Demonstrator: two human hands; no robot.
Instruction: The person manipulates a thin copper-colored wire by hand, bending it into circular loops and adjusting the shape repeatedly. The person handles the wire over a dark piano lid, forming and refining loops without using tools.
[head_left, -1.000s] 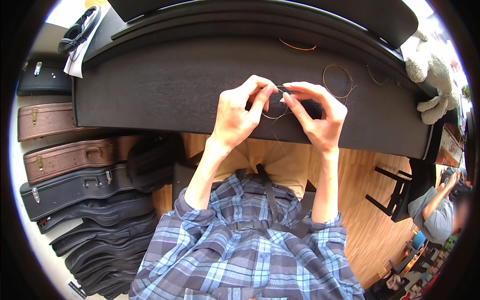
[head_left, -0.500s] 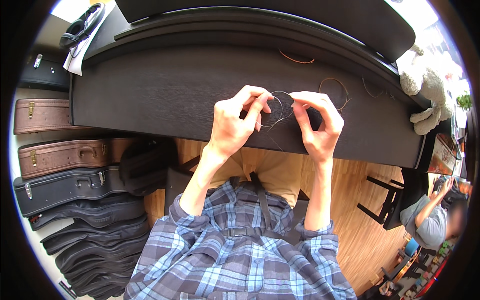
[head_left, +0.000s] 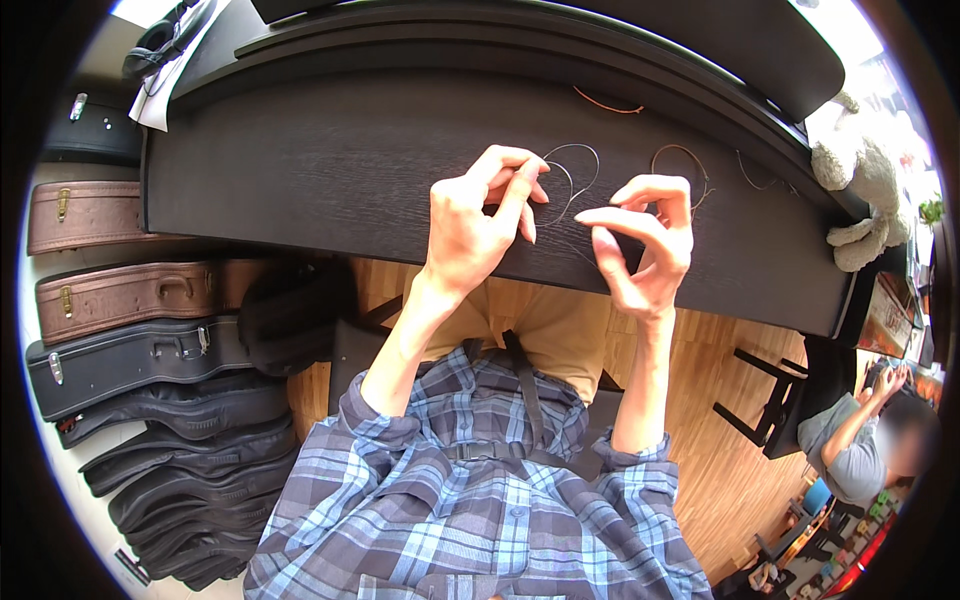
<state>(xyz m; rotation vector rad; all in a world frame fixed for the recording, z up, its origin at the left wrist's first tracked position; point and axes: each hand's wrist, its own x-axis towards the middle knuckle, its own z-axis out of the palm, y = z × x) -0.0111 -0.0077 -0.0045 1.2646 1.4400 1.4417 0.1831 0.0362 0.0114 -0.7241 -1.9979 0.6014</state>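
Observation:
In front of me, over a long black wood-grain surface (head_left: pixel 320 170), my left hand (head_left: pixel 470 225) pinches a thin silvery string between thumb and forefinger. The string (head_left: pixel 598 163) curls out to the right of those fingertips in loose loops. My right hand (head_left: pixel 650 250) is beside the loops, its thumb and forefinger apart with nothing visible between them. A faint strand passes below its forefinger; where it ends I cannot make out. Farther back lie a short orange-brown string (head_left: pixel 608 105), a coiled brownish string (head_left: pixel 680 148) and a thin curved strand (head_left: pixel 745 172).
Brown instrument cases (head_left: pixel 120 300) and several black ones (head_left: pixel 140 368) are stacked at the left. Headphones (head_left: pixel 160 45) lie at the far left corner, a pale plush toy (head_left: pixel 850 165) at the right end. A person (head_left: pixel 850 445) sits at the far right near a black stand (head_left: pixel 765 400).
My right thumb and forefinger have parted and let go of the string, and that hand has dropped slightly. The string's loop now springs out from my left fingertips.

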